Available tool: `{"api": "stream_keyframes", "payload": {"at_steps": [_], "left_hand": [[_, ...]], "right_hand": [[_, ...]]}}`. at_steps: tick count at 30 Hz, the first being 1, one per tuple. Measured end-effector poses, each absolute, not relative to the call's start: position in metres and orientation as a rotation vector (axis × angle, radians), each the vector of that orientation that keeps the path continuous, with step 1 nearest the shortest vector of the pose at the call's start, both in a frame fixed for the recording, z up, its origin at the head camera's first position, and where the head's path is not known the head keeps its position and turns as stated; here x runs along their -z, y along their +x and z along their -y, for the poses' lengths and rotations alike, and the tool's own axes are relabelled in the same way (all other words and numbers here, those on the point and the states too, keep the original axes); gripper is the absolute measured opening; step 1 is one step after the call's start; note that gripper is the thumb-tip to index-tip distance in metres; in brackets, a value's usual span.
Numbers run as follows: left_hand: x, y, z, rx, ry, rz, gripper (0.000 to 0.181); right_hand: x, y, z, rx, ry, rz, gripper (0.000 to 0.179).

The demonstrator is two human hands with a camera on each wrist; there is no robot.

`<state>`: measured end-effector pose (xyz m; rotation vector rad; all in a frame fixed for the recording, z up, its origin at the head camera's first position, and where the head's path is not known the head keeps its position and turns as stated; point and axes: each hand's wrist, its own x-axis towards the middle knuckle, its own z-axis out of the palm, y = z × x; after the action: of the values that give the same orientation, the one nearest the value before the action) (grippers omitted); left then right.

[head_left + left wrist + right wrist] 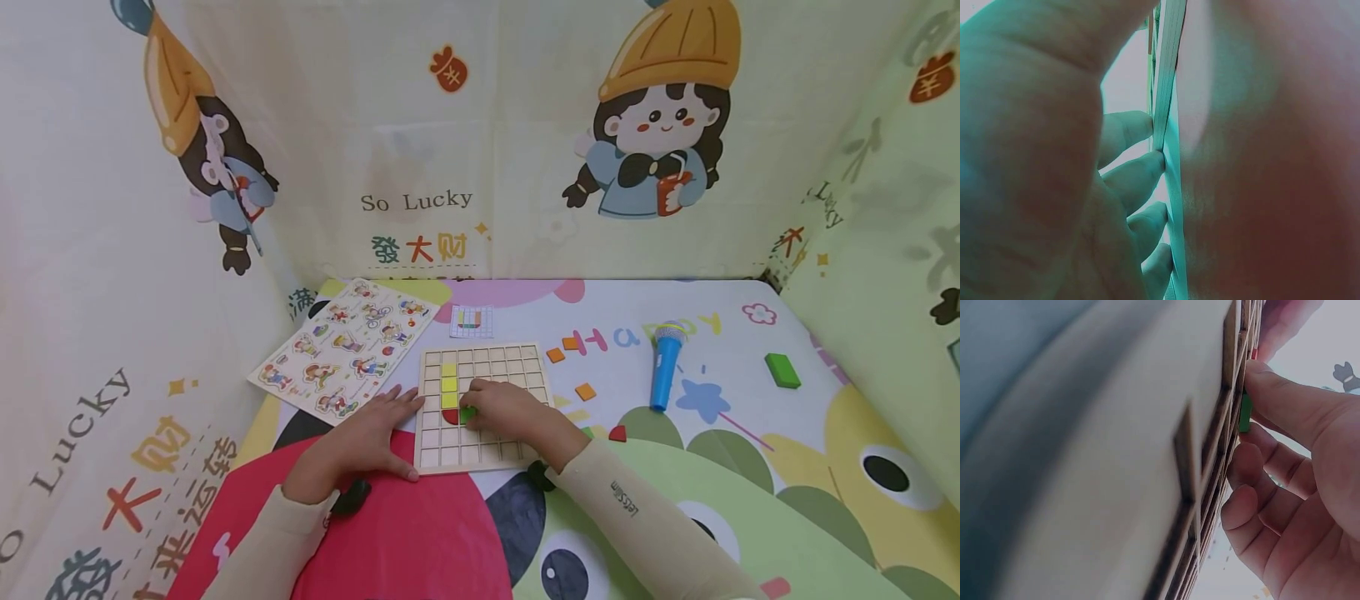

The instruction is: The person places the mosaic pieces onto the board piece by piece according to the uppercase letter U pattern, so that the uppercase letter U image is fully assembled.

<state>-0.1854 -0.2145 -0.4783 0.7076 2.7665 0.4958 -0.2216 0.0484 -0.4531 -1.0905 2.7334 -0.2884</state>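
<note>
A wooden grid board (438, 454) lies on the table in front of me. In its left part a column of yellow tiles (449, 385) fills several cells, with a rounded red piece (450, 416) just below them. Beside the red piece, my right hand (504, 410) pinches a green tile (1245, 412) between thumb and fingertip, right at the grid. The fingers cover part of that tile and the cells around it. At the board's left edge rests my left hand (375, 429), fingers extended and thumb spread toward the near corner.
Behind the board lies a small pattern card (471, 321). A picture board with cartoon figures (345, 350) is at the left. To the right are several orange tiles (585, 391), a red piece (617, 433), a blue toy microphone (664, 367) and a green block (782, 371).
</note>
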Motion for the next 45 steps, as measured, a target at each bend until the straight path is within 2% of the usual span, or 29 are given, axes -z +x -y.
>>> {"api": "stream_keyframes", "payload": {"at_steps": [21,27,45], "left_hand": [[0.481,-0.185,0.213,-0.494,0.679,-2.777,0.119],[0.481,-0.185,0.214,-0.494,0.676,-2.774,0.119],[0.480,-0.184,0.214,-0.504,0.683,-2.770,0.119]], "right_hand": [[0.454,-0.221,-0.052,0.271,-1.079,-2.743,0.033],[0.455,-0.224,-0.065,0.340,-1.080,-2.735,0.029],[0.447,-0.219,-0.113,0.417,-1.042,-2.757,0.031]]}}
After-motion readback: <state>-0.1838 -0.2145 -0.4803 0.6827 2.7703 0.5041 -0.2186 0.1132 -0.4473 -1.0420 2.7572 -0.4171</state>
